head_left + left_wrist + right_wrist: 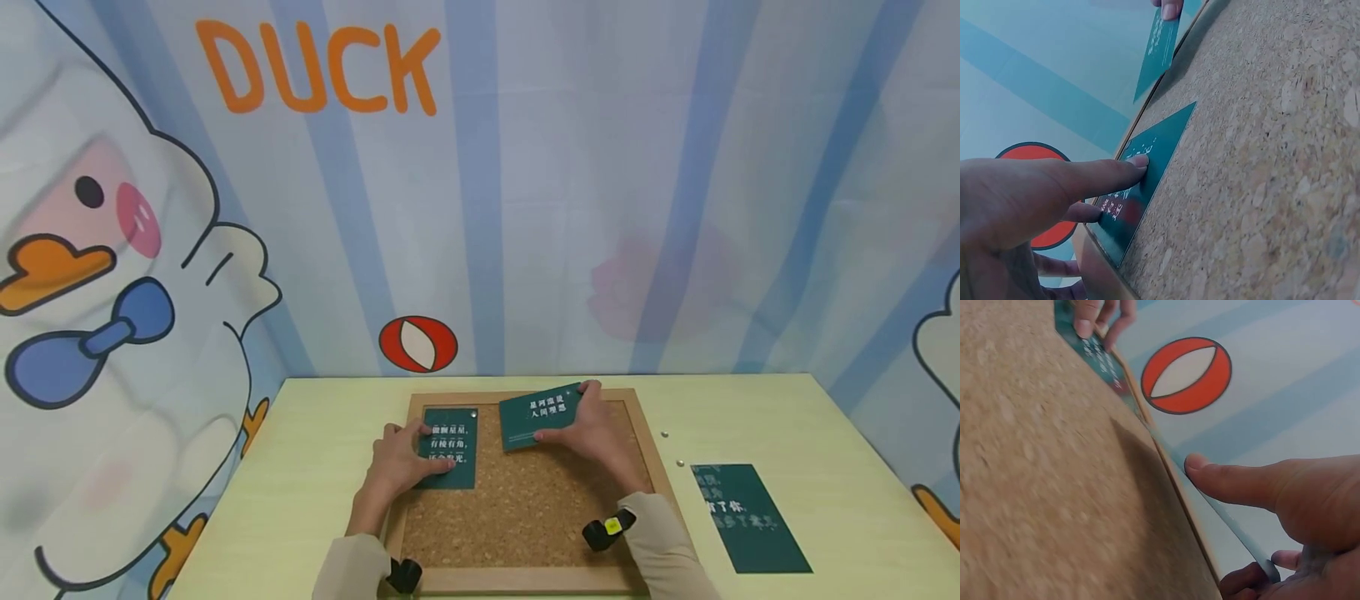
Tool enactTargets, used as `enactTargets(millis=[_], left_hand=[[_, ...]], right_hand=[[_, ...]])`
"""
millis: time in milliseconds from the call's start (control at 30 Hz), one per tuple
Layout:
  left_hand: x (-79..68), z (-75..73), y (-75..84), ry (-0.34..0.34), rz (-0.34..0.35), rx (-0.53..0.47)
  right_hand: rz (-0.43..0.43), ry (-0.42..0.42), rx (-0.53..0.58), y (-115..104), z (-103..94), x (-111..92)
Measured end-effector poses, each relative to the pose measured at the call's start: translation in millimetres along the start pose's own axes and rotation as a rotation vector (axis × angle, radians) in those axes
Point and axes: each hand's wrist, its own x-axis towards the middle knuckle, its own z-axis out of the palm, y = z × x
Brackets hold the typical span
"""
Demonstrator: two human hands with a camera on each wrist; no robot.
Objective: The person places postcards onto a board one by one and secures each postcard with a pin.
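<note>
A framed cork board (525, 525) lies on the table in the head view. On its upper left is a dark green card (465, 477) with white writing, with a small shiny pin (474, 414) at its top right corner. My left hand (393, 467) rests on this card, thumb on its face and a fingertip by its left edge. My right hand (600, 433) pinches a second green card (525, 421) by its right side, thumb on the front. That card is tilted and raised over the board's upper edge; the right wrist view shows it nearly edge-on (1235, 528).
A third green card (757, 529) lies on the table right of the board. Two small shiny pins (664, 434) sit between that card and the board. Behind the table hangs a striped curtain (540, 208) with a duck picture.
</note>
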Motion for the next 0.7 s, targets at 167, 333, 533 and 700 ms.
enactTargets(millis=[167,333,533,700], left_hand=[[-0.9,1.3,0.0,0.002,0.014,0.016],[-0.8,2.1,0.2,0.005,0.028,0.028],[-0.9,2.7,-0.4,0.003,0.030,0.028],[-1.4,3.6,-1.8,0.004,0.035,0.031]], right_hand=[[0.008,-0.015,0.034,-2,11.3,-2],[0.023,-0.010,0.006,-4,19.0,-3],[0.029,-0.014,-0.026,-4,25.1,-3],[0.010,-0.005,-0.148,-6,28.3,-3]])
